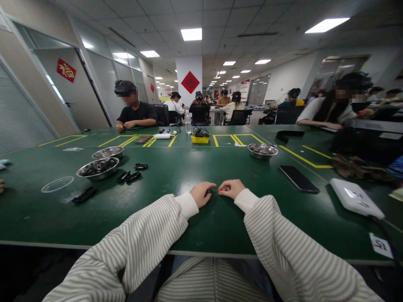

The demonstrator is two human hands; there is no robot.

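Note:
Close together over the green table (176, 226), my two hands face each other with a small gap between the fingertips. My left hand (201, 194) is closed, its fingers curled over something small and dark that I cannot make out. In the fingertips of my right hand (232, 188) a small orange piece (219, 190) is pinched; most of it is hidden. To the left lie several black plastic parts (132, 178), near a metal bowl (98, 168) full of similar dark parts.
A second metal bowl (108, 152) stands behind the first, another bowl (262, 151) at right. A clear plastic cup (61, 189) is at left. A phone (298, 178) and white power bank (356, 198) lie right. Beyond are a yellow tray (200, 140), a bottle (188, 122) and seated people.

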